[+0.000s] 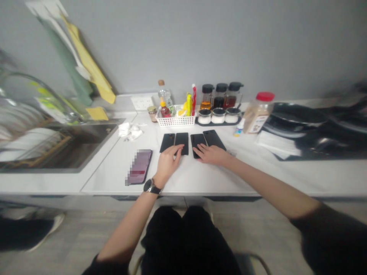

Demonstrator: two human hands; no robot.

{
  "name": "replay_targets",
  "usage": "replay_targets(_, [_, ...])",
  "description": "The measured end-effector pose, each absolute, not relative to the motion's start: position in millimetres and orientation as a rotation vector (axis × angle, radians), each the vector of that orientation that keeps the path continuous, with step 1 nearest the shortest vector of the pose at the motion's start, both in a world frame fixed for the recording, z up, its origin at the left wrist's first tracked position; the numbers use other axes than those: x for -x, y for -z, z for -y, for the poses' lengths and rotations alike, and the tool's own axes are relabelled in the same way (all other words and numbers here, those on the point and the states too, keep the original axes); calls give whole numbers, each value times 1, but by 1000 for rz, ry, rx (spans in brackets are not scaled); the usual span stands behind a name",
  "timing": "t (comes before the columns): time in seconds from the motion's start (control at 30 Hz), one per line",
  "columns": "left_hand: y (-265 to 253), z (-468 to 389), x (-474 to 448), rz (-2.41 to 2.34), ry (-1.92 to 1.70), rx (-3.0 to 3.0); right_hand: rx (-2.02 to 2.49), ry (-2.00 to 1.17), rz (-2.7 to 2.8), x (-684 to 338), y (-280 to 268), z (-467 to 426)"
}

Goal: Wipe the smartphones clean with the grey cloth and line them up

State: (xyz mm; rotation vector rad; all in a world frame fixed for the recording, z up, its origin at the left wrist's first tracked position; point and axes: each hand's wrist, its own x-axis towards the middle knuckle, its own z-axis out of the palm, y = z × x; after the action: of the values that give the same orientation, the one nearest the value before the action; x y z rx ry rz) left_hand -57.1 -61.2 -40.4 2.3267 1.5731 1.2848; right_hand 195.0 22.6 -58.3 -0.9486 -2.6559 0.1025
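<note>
Two dark, flat, phone-like slabs lie side by side in front of my left hand (168, 163): a left slab (168, 142) and a right slab (182, 140). The fingers of that hand reach over their lower ends, index finger and thumb a little apart. Two more dark slabs lie to the right, one upright (197, 139) and one slanted (212, 136). My right hand (212, 154) rests on their lower parts with its fingers spread. Left of my left hand lies a phone (140, 168) with a lit, partly pixelated screen.
Behind the slabs stand a white basket (176, 121) of bottles, a rack of seasoning jars (218, 116) and a red-lidded jar (259, 112). Crumpled tissues (129, 131) lie near the sink (83, 165). A black pan (298, 118) sits at the right. Another person's shoe (56, 225) shows lower left.
</note>
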Motion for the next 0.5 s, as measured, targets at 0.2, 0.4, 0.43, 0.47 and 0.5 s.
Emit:
replay_targets(0.2, [34, 58, 36, -1468, -1429, -2023, 1129, -218, 2303, -206, 33, -36])
replay_targets(0.4, [47, 59, 11, -1332, -1376, -1460, 1279, -370, 1706, -218, 36, 3])
replay_targets(0.43, [50, 61, 3, -1263, -1298, -1386, 1255, -449, 1596, -213, 43, 17])
replay_targets(0.47, [51, 62, -6, -1167, -1223, -1314, 1139, -715, 1322, -206, 51, 32])
replay_targets(0.5, [52, 65, -16, -1041, -1213, -1224, 1024, -955, 1082, -197, 59, 48])
